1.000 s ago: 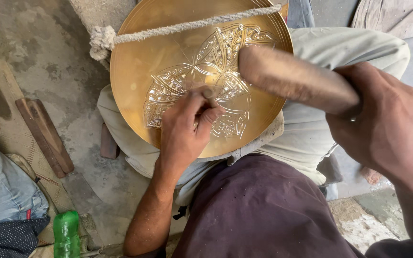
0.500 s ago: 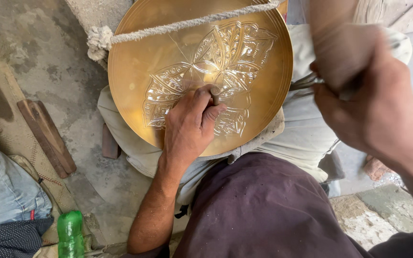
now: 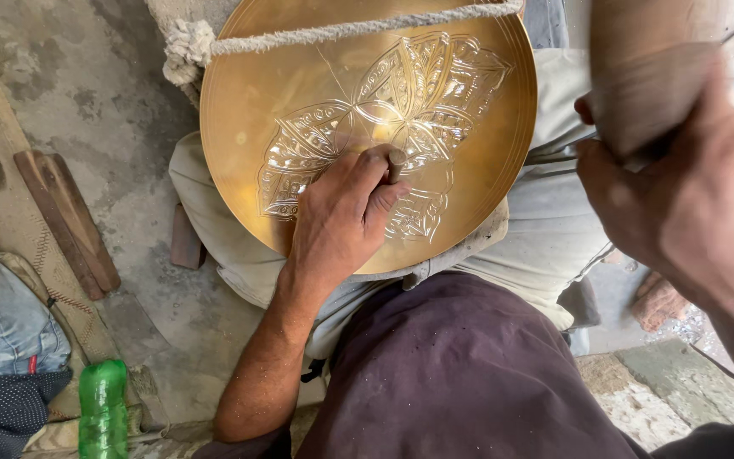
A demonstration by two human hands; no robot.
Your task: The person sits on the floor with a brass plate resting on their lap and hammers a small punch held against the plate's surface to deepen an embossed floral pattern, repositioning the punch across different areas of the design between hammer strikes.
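A round brass plate (image 3: 299, 76) with an engraved flower pattern rests tilted on my lap. A thick rope (image 3: 341, 32) crosses its upper part. My left hand (image 3: 341, 217) lies on the plate's lower middle, its fingers closed around a small metal chisel (image 3: 395, 161) whose tip stands on the engraving. My right hand (image 3: 681, 195) is raised at the right, off the plate, gripping a thick wooden mallet (image 3: 647, 76) that points up out of view and looks blurred.
A green plastic bottle (image 3: 102, 408) stands at the lower left beside folded blue cloth (image 3: 2, 331). A flat wooden bar (image 3: 65, 221) lies on the concrete floor at the left. A small brown block (image 3: 185, 240) sits by my left knee.
The mallet lay across the plate over the chisel a second ago. My right hand has since lifted it up and to the right. My left hand and chisel stay almost in place.
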